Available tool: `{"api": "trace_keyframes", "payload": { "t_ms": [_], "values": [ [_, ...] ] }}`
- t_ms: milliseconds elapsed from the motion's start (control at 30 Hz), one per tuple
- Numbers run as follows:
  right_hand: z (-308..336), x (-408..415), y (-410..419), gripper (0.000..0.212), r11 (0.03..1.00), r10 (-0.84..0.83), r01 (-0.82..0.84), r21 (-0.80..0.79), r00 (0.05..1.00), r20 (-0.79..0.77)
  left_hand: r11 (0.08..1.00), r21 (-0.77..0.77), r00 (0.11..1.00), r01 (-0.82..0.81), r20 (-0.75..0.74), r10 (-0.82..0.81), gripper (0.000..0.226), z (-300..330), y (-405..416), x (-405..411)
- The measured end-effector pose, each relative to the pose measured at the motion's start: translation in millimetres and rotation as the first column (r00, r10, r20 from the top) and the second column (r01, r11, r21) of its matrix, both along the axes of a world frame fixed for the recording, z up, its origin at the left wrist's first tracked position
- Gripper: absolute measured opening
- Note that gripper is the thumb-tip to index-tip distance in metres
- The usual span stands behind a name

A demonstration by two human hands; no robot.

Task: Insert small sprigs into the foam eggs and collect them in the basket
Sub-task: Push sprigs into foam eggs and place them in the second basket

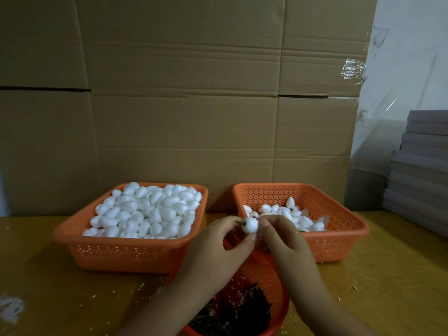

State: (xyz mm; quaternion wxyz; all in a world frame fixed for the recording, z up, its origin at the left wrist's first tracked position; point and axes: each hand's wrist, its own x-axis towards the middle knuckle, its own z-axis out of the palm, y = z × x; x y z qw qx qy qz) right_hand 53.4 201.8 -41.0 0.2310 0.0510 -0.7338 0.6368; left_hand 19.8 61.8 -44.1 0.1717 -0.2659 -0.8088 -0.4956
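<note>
Surface: yellowish-brown surface (388,275), dotted with white foam crumbs.
Landmark: left orange basket (126,253), heaped with foam eggs.
Right of it, just beside: second orange basket (339,241), partly filled.
In front of it, to the right: round orange basket (274,282) holding dark sprigs.
Far right of it: stack of grey boards (421,166).
Behind it: cardboard wall (184,105).

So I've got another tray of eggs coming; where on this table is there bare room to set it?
Bare tabletop lies left of and in front of the full left basket, and at the front right below the right basket. The middle is crowded: both hands hold a foam egg over the sprig basket, and the baskets nearly touch.
</note>
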Motion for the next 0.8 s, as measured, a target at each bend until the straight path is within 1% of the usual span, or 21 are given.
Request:
{"api": "trace_keyframes", "payload": {
  "t_ms": [67, 100, 200, 267, 333, 400, 433, 500, 567, 600, 633, 700, 800],
  "values": [
    [2.5, 0.4, 0.9, 0.019, 0.992, 0.07, -0.059, -0.109, 0.993, 0.1, 1.0, -0.003, 1.0, 0.004, -0.003, -0.004, 0.031, 0.0, -0.3, 0.1],
    [3.0, 1.0, 1.0, 0.019, 0.986, 0.094, -0.076, -0.146, 0.988, 0.121, 1.0, -0.003, 1.0, 0.002, -0.002, -0.002, 0.031, 0.1, -0.2, 0.3],
    [4.9, 2.0, 0.2, 0.016, 0.982, 0.096, -0.079, -0.171, 0.991, 0.091, 1.0, -0.027, 1.0, -0.006, -0.007, 0.006, 0.029, -0.2, -0.2, -0.2],
    [5.5, 2.4, 0.0, 0.011, 0.99, 0.064, -0.06, -0.13, 0.998, 0.025, 0.999, -0.043, 1.0, -0.011, -0.024, 0.01, 0.025, -1.1, 0.2, -0.7],
    [4.1, 2.3, -0.1, 0.005, 1.0, 0.007, -0.009, -0.025, 0.998, -0.066, 0.999, -0.043, 0.999, -0.018, -0.05, 0.016, 0.026, -1.4, 0.0, -0.6],
    [1.9, 2.6, 0.2, 0.002, 0.988, -0.055, 0.078, 0.131, 0.983, -0.174, 0.997, -0.063, 0.995, -0.038, -0.091, 0.032, 0.028, -1.0, 0.0, -0.9],
    [0.5, 2.6, 0.9, 0.004, 0.964, -0.081, 0.137, 0.23, 0.968, -0.239, 0.996, -0.074, 0.993, -0.054, -0.111, 0.046, 0.028, -1.2, -0.1, -1.3],
    [-2.4, 2.3, 2.0, 0.012, 0.874, -0.091, 0.251, 0.415, 0.925, -0.368, 0.991, -0.092, 0.987, -0.097, -0.135, 0.084, 0.028, -1.3, -0.1, -2.4],
    [-4.6, 0.9, 1.1, 0.016, 0.801, -0.059, 0.31, 0.511, 0.892, -0.448, 0.986, -0.116, 0.985, -0.117, -0.141, 0.1, 0.025, -2.6, 0.1, -4.0],
    [-5.7, 0.7, -0.2, 0.017, 0.794, -0.044, 0.315, 0.521, 0.883, -0.468, 0.986, -0.118, 0.985, -0.117, -0.142, 0.1, 0.024, -3.2, 0.0, -4.5],
    [-6.3, 1.1, -1.7, 0.018, 0.81, -0.039, 0.301, 0.504, 0.884, -0.466, 0.988, -0.108, 0.986, -0.111, -0.134, 0.096, 0.022, -3.6, -0.2, -5.0],
    [-6.0, 2.3, -3.5, 0.015, 0.885, -0.065, 0.235, 0.402, 0.917, -0.393, 0.997, -0.038, 0.995, -0.068, -0.079, 0.065, 0.016, -2.4, -0.9, -4.6],
    [-3.2, 1.7, -1.2, 0.009, 0.98, -0.08, 0.11, 0.167, 0.981, -0.176, 0.993, 0.117, 1.0, 0.013, 0.023, -0.016, 0.018, 3.3, -1.1, -1.9]
  ]
}}
